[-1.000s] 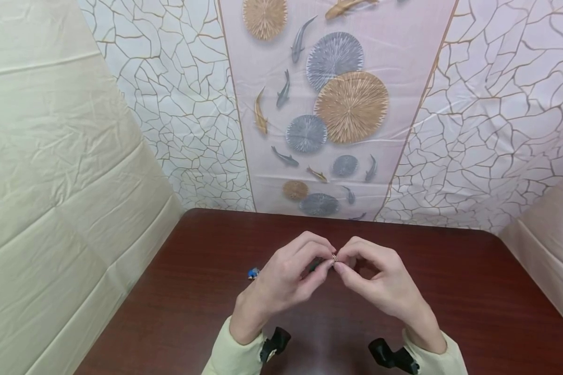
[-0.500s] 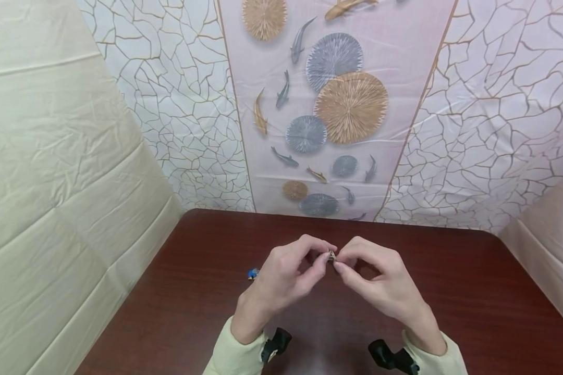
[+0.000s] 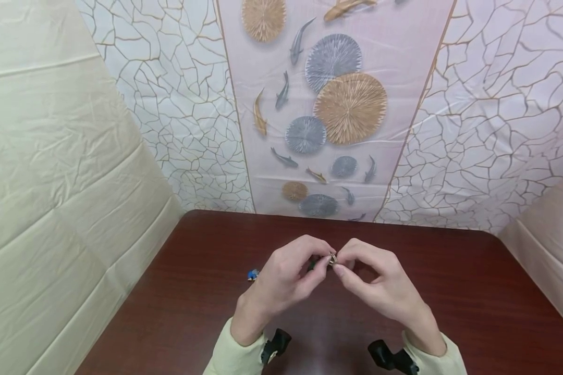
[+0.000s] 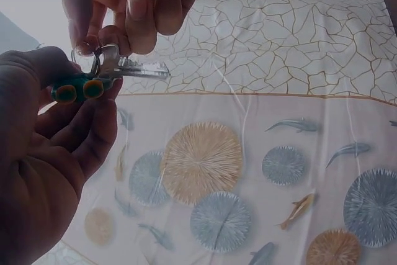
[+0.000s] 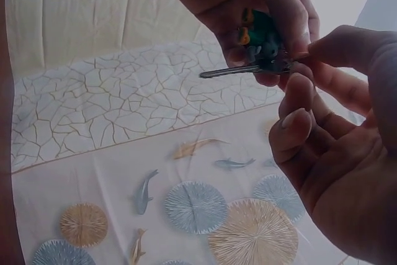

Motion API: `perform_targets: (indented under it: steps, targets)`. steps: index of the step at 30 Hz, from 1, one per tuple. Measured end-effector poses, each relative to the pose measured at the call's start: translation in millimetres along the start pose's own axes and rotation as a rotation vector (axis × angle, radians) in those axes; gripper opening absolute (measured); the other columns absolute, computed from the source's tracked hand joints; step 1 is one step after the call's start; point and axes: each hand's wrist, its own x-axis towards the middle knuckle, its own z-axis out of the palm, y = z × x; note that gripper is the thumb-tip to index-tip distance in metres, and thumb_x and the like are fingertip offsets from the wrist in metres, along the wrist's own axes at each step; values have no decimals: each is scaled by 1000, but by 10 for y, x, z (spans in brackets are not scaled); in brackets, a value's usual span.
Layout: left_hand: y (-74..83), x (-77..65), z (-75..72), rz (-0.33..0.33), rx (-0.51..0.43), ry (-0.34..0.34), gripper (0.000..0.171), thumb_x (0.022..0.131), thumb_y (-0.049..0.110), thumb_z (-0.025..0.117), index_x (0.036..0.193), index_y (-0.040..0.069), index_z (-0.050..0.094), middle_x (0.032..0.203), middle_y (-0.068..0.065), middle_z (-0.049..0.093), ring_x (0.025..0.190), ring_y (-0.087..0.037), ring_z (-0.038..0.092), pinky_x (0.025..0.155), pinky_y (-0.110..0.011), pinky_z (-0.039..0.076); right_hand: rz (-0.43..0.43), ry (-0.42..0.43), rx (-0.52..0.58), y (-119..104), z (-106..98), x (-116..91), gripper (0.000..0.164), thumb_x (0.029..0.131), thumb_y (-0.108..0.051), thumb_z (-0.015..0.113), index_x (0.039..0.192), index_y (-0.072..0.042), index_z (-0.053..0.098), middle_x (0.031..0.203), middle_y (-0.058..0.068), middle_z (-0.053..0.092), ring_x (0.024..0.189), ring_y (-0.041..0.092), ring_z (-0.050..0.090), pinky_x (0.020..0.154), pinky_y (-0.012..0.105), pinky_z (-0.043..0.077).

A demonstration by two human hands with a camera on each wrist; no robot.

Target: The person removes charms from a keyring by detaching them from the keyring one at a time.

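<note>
Both hands meet above the table around a metal key ring. My left hand pinches the ring and a green charm with orange ends between thumb and fingers. A silver key hangs on the ring and sticks out beside the charm in the left wrist view. From the other side, my right hand pinches the ring with thumb and forefinger. Fingers hide part of the ring, and its exact opening is too small to tell. In the right wrist view the key appears nearly edge-on below the green charm.
A small blue object lies on the dark red-brown table, just left of the left hand; its kind is too small to tell. Patterned cloth hangs behind the table, and pale cloth hangs on the left.
The left fingers have shifted their hold slightly, and the ring shows wider, in a V shape, than one second ago. The right hand keeps its pinch almost in place.
</note>
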Motion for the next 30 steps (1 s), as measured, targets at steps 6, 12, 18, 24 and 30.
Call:
perform_targets:
  steps: [6, 12, 18, 24, 30]
  targets:
    - [-5, -9, 1, 10, -2, 19, 10, 90, -1, 60, 99, 4, 62, 99, -5, 69, 79, -8, 60, 69, -13, 48, -85, 0, -24, -65, 3, 76, 16, 84, 10, 66, 90, -5, 65, 80, 4, 57, 74, 7, 53, 62, 17, 45]
    - [10, -17, -12, -41, -3, 13, 11, 90, 0, 62, 98, 7, 63, 93, -1, 68, 73, -4, 55, 67, -8, 43, -120, 0, -18, -68, -2, 94, 8, 89, 3, 66, 92, -4, 67, 81, 6, 59, 75, 8, 54, 64, 17, 45]
    - [7, 4, 0, 7, -3, 9, 12, 88, -3, 61, 95, 7, 62, 91, 0, 66, 81, -7, 60, 75, -13, 49, -39, 6, -6, -23, -5, 37, 23, 83, 15, 63, 88, -7, 65, 77, 2, 56, 73, 6, 53, 60, 18, 43]
    - [9, 15, -1, 47, 13, 11, 7, 92, 1, 58, 96, 4, 63, 96, -4, 68, 90, -11, 65, 84, -15, 51, 29, 9, 9, -10, -19, -7, 32, 78, 21, 63, 92, -7, 65, 76, 0, 54, 68, 5, 49, 49, 18, 40]
    - [9, 8, -1, 34, 7, 24, 8, 91, -1, 59, 96, 3, 63, 99, -7, 70, 92, -12, 68, 82, -16, 52, -2, 0, 13, -22, -27, 9, 32, 78, 21, 64, 91, -8, 65, 76, 0, 54, 68, 4, 49, 50, 17, 39]
